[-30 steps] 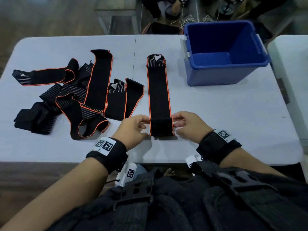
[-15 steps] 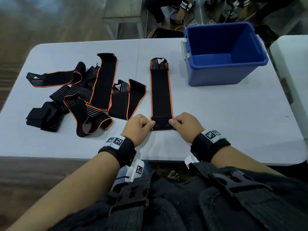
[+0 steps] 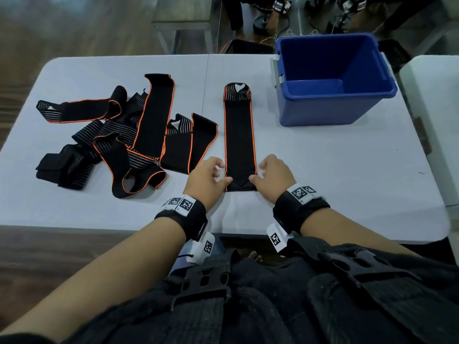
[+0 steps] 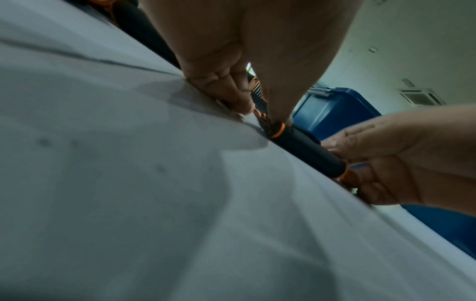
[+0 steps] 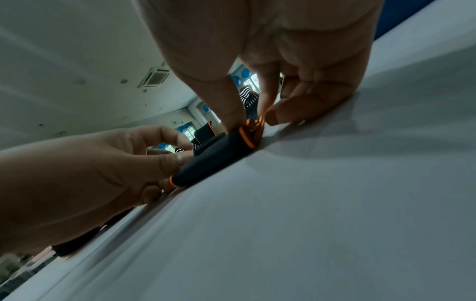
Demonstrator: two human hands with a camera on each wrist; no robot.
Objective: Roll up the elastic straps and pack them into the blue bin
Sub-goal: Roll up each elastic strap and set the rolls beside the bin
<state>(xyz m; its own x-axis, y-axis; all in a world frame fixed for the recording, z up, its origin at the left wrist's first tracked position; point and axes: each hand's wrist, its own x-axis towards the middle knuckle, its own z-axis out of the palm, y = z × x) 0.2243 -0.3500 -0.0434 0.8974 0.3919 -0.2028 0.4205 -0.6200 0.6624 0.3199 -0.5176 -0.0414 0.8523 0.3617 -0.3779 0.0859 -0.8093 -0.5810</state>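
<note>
Bare forearms here, each wrist wrapped in a wide black band topped with white tags printed with black square codes. Another coded white tag hangs under the right wrist's band. Below, dark clothing and 2 black plastic buckled harness straps across the front.

light: dim, cool overhead | shadows: soft (under hands) | wrist views: blurred, noisy | edges: wide-angle bending
</note>
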